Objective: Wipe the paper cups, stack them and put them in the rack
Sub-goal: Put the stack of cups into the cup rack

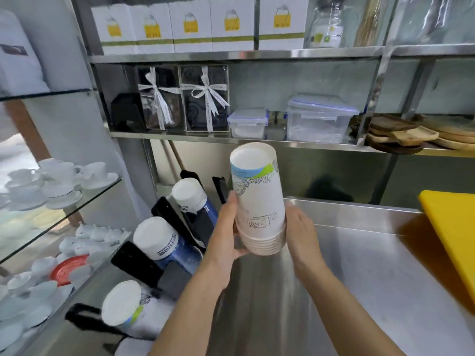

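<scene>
A stack of several white paper cups [258,201], upside down with a blue and green band near the base, is held above the steel counter. My left hand [226,232] grips the stack's left side near the rims. My right hand [300,232] presses against its right side. To the left stands the black cup rack [174,222], tilted, with three stacks in it: a blue-and-white stack at the back [189,195], another in the middle [155,238], and a white stack with the blue-green band at the front [123,307].
A steel counter [359,278] spreads below my hands, with a yellow cutting board [452,227] at its right edge. Steel shelves behind carry plastic containers [318,119], gift boxes and wooden trays. Glass shelves with white teacups [59,181] stand at the left.
</scene>
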### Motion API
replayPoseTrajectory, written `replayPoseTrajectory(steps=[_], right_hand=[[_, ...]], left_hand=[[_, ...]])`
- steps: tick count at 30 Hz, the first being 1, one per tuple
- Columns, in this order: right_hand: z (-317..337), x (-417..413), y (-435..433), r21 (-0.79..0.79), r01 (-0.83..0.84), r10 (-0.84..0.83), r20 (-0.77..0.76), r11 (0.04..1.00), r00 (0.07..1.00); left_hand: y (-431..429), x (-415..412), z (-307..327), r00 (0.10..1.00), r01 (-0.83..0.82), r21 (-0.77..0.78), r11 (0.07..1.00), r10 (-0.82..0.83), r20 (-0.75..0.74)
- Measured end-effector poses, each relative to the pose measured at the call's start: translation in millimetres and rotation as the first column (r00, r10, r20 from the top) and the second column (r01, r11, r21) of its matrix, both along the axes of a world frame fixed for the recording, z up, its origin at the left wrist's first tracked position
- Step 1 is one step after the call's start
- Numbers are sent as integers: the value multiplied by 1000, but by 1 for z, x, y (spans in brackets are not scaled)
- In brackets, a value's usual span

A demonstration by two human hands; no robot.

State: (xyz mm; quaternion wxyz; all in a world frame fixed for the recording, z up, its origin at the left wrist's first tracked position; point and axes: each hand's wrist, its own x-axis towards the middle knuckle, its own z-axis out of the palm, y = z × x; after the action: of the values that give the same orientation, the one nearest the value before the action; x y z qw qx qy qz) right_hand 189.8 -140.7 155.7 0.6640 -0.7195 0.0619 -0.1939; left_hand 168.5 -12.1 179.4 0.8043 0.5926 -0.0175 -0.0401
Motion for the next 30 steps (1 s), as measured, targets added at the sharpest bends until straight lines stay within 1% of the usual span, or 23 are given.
replayPoseTrajectory(steps=[3,6,10,12,14,17,21,24,25,28,30], right_hand=[[25,-16,26,-1,-96,95,75,995,993],[39,-33,54,-39,-153,156,101,987,983],[47,-54,97,-26,-304,305,107,952,946],[47,-62,119,-74,-364,371,119,928,921],[45,-68,138,-115,-409,420,97,905,902],[36,-76,159,-118,-466,469,-1,877,883],[24,-79,175,-234,-450,443,-87,862,892],[18,-79,182,-289,-473,452,-140,832,881],[15,-79,183,-299,-480,459,-140,825,877],[9,-80,186,-251,-507,489,-133,825,862],[5,-79,188,-173,-533,513,-147,828,846]], left_hand=[[24,-25,23,994,-21,10,1000,20,103],[51,-48,39,982,-75,10,997,73,176],[89,-71,46,947,-222,-109,969,241,210],[107,-80,46,937,-229,-149,962,259,235],[125,-84,44,942,-211,-195,958,253,222],[149,-86,37,943,-216,-248,944,268,199],[172,-87,17,922,-274,-240,931,325,209],[184,-83,2,925,-311,-243,919,352,147],[187,-81,-2,930,-316,-221,923,348,121],[190,-74,-17,946,-312,-171,935,322,32],[188,-72,-27,940,-339,-141,930,341,-14]])
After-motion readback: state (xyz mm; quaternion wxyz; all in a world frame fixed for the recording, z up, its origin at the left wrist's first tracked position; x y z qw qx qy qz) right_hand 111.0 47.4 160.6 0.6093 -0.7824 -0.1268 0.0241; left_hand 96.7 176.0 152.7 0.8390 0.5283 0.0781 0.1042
